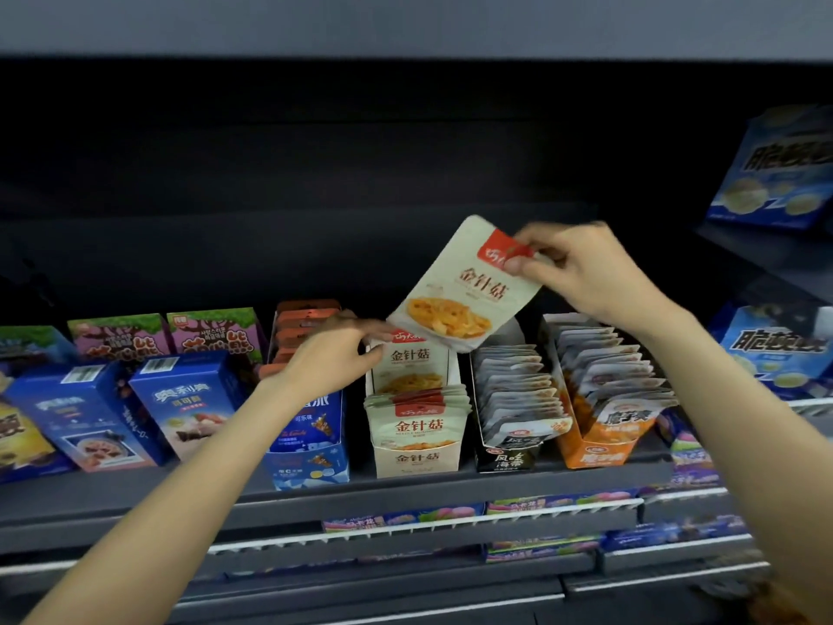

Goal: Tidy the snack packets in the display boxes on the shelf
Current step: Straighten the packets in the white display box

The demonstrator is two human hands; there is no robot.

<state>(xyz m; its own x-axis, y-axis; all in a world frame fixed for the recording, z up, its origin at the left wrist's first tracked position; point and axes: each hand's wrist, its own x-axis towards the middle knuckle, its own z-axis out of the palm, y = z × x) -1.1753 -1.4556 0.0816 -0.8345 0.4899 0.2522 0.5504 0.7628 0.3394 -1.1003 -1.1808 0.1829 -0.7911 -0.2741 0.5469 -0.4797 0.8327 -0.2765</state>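
Above the cream box [417, 460] on the shelf [450, 489], the right hand [586, 272] pinches a packet [459, 290] by its top corner, tilted, likely for slotting back. Left hand [333, 354], its grip loose, parts the row. Grey box [507, 457] and orange box [595, 455] crowd beside.

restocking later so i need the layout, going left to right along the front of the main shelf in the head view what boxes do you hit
Two dark blue cookie boxes → light blue box → cream mushroom snack box → black seaweed snack box → orange snack box.
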